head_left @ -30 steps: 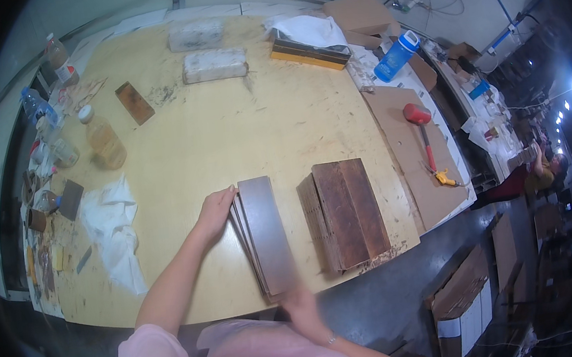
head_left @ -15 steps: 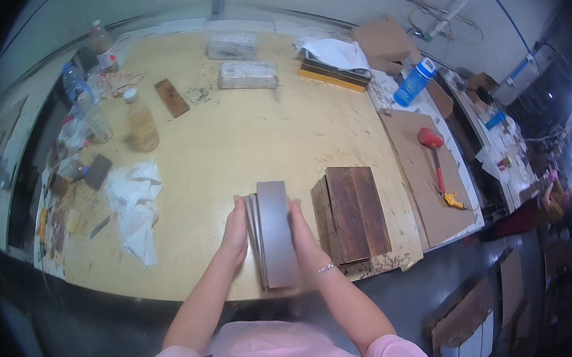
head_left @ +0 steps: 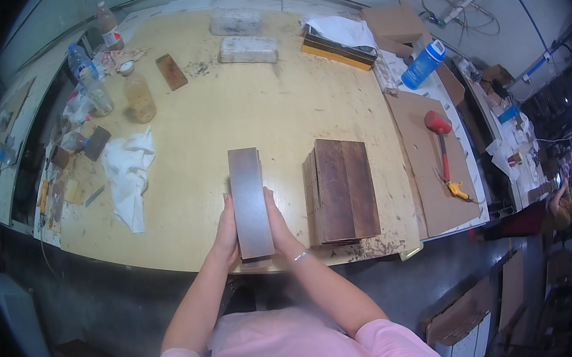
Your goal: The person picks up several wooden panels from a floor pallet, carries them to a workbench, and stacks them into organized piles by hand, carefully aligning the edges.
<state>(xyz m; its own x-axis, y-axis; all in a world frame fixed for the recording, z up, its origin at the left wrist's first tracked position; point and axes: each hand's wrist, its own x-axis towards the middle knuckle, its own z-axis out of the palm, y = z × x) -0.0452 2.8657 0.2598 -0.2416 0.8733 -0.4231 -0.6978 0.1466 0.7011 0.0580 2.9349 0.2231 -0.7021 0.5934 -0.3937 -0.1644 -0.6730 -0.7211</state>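
between both hands lies the brown board stack.

Workshop: big yellow workbench, stacked wood boards, red mallet, sawdust, cardboard sheets.

The person wore a pale pink T-shirt with short sleeves; the sleeves ended above the elbows, so both forearms were bare; a small dark logo with lettering was printed on the chest of the shirt, near the lower edge of the view; the left hand carried no glove, ring or watch that could be made out; the right hand was bare too, and a thin, pale, shiny bracelet circled its wrist.
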